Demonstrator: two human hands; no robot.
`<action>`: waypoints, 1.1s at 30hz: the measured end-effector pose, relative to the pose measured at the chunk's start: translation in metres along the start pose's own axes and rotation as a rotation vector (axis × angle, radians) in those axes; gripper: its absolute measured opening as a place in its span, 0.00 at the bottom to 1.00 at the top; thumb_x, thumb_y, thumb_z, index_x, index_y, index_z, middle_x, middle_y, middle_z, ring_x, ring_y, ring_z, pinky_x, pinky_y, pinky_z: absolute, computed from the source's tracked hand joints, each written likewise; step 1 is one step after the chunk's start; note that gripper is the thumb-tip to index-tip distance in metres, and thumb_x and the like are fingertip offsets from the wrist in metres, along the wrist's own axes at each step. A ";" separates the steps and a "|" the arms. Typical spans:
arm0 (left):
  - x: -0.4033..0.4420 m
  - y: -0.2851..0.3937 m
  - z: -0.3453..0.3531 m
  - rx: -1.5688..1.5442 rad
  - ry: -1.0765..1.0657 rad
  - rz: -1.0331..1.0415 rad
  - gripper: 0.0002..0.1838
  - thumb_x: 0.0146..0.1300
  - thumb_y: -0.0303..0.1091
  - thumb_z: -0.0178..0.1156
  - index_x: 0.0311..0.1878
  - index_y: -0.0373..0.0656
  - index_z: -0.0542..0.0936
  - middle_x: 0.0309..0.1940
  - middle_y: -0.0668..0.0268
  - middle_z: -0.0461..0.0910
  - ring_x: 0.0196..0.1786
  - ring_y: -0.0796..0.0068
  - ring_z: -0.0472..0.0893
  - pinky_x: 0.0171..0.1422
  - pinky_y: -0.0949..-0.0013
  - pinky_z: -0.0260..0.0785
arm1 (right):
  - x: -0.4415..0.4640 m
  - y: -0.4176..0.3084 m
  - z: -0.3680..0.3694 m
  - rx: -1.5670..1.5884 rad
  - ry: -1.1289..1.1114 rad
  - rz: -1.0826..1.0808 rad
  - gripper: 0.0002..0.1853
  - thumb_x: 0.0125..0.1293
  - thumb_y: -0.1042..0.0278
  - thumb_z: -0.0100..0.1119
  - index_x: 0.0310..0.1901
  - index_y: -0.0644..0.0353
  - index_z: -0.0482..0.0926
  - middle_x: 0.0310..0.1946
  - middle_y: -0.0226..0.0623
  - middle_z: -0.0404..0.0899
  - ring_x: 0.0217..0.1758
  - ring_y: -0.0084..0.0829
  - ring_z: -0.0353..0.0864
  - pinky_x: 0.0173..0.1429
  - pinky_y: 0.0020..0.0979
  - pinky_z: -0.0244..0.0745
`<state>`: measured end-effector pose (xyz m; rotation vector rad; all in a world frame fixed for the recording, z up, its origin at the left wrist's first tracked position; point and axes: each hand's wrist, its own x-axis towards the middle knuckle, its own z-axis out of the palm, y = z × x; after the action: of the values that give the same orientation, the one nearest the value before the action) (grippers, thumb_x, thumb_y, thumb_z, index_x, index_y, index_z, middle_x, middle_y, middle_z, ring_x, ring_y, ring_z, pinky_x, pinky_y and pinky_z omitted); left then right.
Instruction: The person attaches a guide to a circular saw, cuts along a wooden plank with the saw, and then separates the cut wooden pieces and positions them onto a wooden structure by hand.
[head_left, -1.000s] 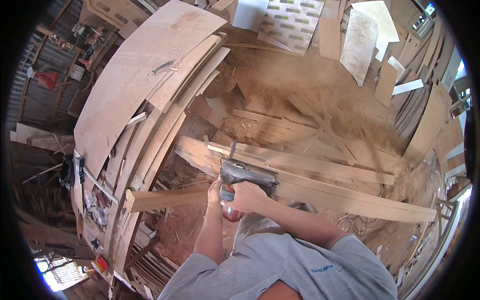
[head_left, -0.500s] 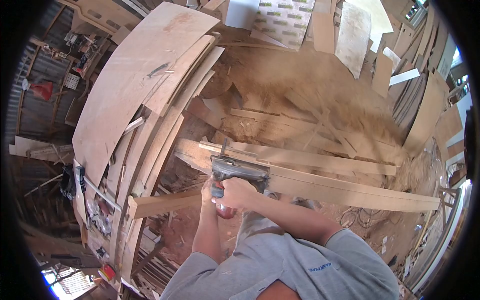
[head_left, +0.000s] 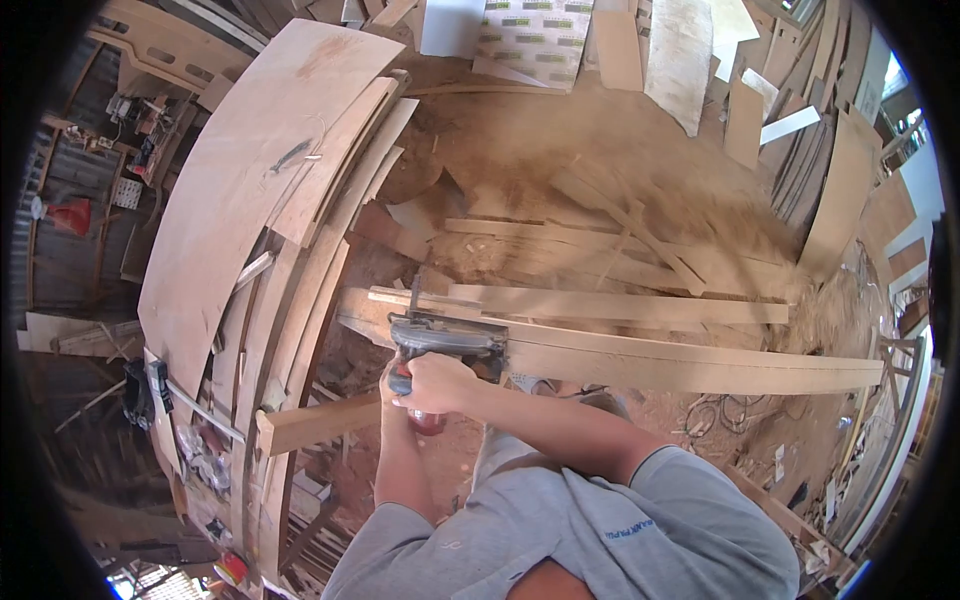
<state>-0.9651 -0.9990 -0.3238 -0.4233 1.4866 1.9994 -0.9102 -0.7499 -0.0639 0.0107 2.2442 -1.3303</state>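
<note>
A dark power saw with a red rear part rests on a long wooden board, near the board's left end. My right hand is wrapped round the saw's handle. On the saw's left side my left hand is closed against it, its fingers partly hidden. A thin wood strip lies on the board beside the saw's far edge. Along the board to the right of the saw runs a dark line. Dust hangs in the air beyond the saw.
Stacked wooden sheets stand at the left. A thick beam juts out from them near my left forearm. Loose planks lie beyond the board. Boards lean at the right, and cables lie on the ground.
Both hands and the saw have moved left in the view and slightly up. The surroundings have also shifted as the view turned. Both hands have kept their hold on the saw.
</note>
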 end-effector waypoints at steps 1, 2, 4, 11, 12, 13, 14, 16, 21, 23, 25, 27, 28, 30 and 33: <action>0.002 0.005 -0.001 0.010 -0.001 0.003 0.15 0.85 0.41 0.60 0.55 0.38 0.85 0.46 0.59 0.89 0.47 0.64 0.90 0.54 0.59 0.85 | 0.002 -0.002 0.000 0.010 0.015 -0.018 0.34 0.66 0.37 0.72 0.53 0.67 0.90 0.49 0.58 0.91 0.56 0.58 0.91 0.62 0.52 0.85; 0.003 0.010 -0.002 0.021 0.000 0.007 0.14 0.85 0.41 0.60 0.55 0.38 0.84 0.46 0.59 0.89 0.47 0.64 0.90 0.54 0.58 0.85 | 0.003 -0.003 0.000 0.021 0.030 -0.036 0.34 0.66 0.37 0.72 0.54 0.67 0.90 0.49 0.58 0.91 0.55 0.58 0.91 0.61 0.52 0.86; 0.003 0.020 -0.005 0.046 -0.001 0.017 0.14 0.85 0.41 0.61 0.55 0.38 0.84 0.47 0.59 0.89 0.48 0.63 0.90 0.54 0.58 0.85 | 0.008 -0.008 0.003 0.028 0.046 -0.057 0.34 0.66 0.37 0.72 0.55 0.66 0.90 0.48 0.57 0.92 0.53 0.58 0.92 0.60 0.53 0.86; -0.005 0.058 -0.010 0.156 0.014 0.064 0.13 0.85 0.40 0.61 0.56 0.38 0.84 0.48 0.59 0.89 0.49 0.62 0.90 0.56 0.56 0.85 | 0.012 0.000 0.005 -0.001 0.088 -0.141 0.34 0.65 0.37 0.73 0.59 0.61 0.90 0.43 0.57 0.92 0.49 0.56 0.93 0.57 0.52 0.87; -0.013 0.067 -0.005 0.104 0.040 0.086 0.13 0.85 0.40 0.61 0.56 0.38 0.84 0.48 0.59 0.89 0.50 0.61 0.90 0.56 0.56 0.86 | -0.004 0.005 -0.001 -0.004 0.094 -0.151 0.34 0.65 0.37 0.73 0.59 0.60 0.90 0.42 0.56 0.92 0.49 0.56 0.93 0.56 0.52 0.87; -0.024 0.079 0.009 0.051 0.060 0.105 0.13 0.85 0.40 0.61 0.56 0.39 0.84 0.48 0.59 0.89 0.50 0.61 0.90 0.56 0.56 0.86 | -0.021 0.012 -0.006 -0.008 0.097 -0.162 0.34 0.65 0.37 0.73 0.59 0.60 0.90 0.42 0.55 0.92 0.48 0.56 0.93 0.56 0.51 0.87; -0.053 0.097 0.052 -0.090 0.083 0.142 0.10 0.85 0.37 0.63 0.53 0.39 0.84 0.49 0.60 0.89 0.50 0.63 0.90 0.57 0.57 0.86 | -0.039 0.022 -0.008 0.027 0.157 -0.180 0.34 0.64 0.36 0.74 0.59 0.60 0.90 0.41 0.55 0.92 0.47 0.56 0.93 0.55 0.51 0.87; -0.067 0.103 0.045 -0.020 0.047 0.220 0.08 0.84 0.35 0.64 0.52 0.39 0.84 0.50 0.60 0.89 0.50 0.64 0.90 0.58 0.58 0.86 | -0.077 0.042 -0.011 0.096 0.269 -0.223 0.35 0.64 0.34 0.74 0.58 0.59 0.90 0.39 0.53 0.93 0.45 0.55 0.93 0.54 0.50 0.87; -0.127 0.112 0.123 0.184 -0.099 0.188 0.15 0.83 0.37 0.66 0.62 0.37 0.84 0.55 0.60 0.91 0.54 0.67 0.91 0.62 0.59 0.84 | -0.161 0.066 -0.024 0.122 0.461 -0.061 0.36 0.61 0.35 0.78 0.57 0.61 0.91 0.38 0.51 0.93 0.43 0.52 0.94 0.53 0.44 0.88; -0.134 0.094 0.143 0.297 -0.132 0.114 0.18 0.82 0.38 0.66 0.65 0.35 0.84 0.55 0.60 0.91 0.54 0.68 0.91 0.62 0.61 0.84 | -0.203 0.078 -0.026 0.140 0.530 -0.002 0.35 0.61 0.36 0.80 0.57 0.61 0.91 0.38 0.51 0.93 0.42 0.50 0.95 0.53 0.43 0.88; -0.127 0.068 0.162 0.460 -0.154 0.106 0.18 0.81 0.36 0.69 0.65 0.33 0.84 0.54 0.59 0.91 0.54 0.71 0.90 0.61 0.67 0.83 | -0.254 0.088 -0.030 0.137 0.606 0.111 0.34 0.61 0.38 0.82 0.56 0.61 0.92 0.37 0.49 0.93 0.41 0.49 0.95 0.53 0.42 0.88; -0.119 0.036 0.182 0.644 -0.226 0.187 0.17 0.81 0.33 0.68 0.64 0.32 0.84 0.52 0.59 0.91 0.53 0.71 0.90 0.62 0.68 0.83 | -0.301 0.103 -0.025 0.124 0.740 0.135 0.33 0.60 0.38 0.82 0.55 0.61 0.92 0.36 0.48 0.93 0.40 0.47 0.95 0.52 0.42 0.88; -0.120 0.021 0.199 0.736 -0.277 0.228 0.17 0.81 0.32 0.68 0.64 0.32 0.84 0.52 0.59 0.91 0.53 0.71 0.90 0.62 0.68 0.83 | -0.327 0.110 -0.019 0.117 0.817 0.159 0.33 0.60 0.38 0.83 0.54 0.61 0.92 0.35 0.47 0.93 0.39 0.46 0.95 0.51 0.42 0.88; -0.123 -0.001 0.240 0.830 -0.426 0.269 0.17 0.79 0.32 0.69 0.63 0.31 0.84 0.51 0.59 0.91 0.52 0.74 0.89 0.62 0.68 0.82 | -0.375 0.124 -0.007 0.123 0.930 0.198 0.32 0.62 0.38 0.82 0.54 0.58 0.92 0.36 0.47 0.93 0.39 0.45 0.95 0.50 0.41 0.88; -0.158 -0.019 0.322 1.042 -0.601 0.350 0.17 0.78 0.33 0.71 0.61 0.30 0.85 0.49 0.62 0.91 0.50 0.79 0.86 0.58 0.71 0.80 | -0.453 0.134 0.010 0.214 1.122 0.235 0.30 0.65 0.37 0.80 0.53 0.57 0.92 0.38 0.48 0.93 0.42 0.45 0.95 0.49 0.40 0.89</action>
<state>-0.8006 -0.7360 -0.1430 0.8310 1.9702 1.1156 -0.4798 -0.5743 0.0232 1.3477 2.7551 -1.6329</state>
